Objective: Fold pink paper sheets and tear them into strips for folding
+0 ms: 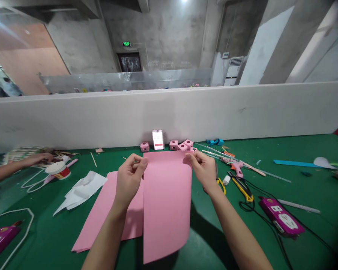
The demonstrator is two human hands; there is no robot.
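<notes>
Left hand (130,176), right hand (203,168) pinch one rectangular pink paper sheet (166,206); five pink cubes (174,145) by far edge of green table (298,147), one part-hidden.

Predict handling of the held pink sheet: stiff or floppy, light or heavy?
Probably light: the left hand and right hand pinch the held pink sheet only near its top corners. Likely semi-stiff, as it hangs broad without crumpling. It may still bend easily, since its lower right side visibly curves.
</notes>
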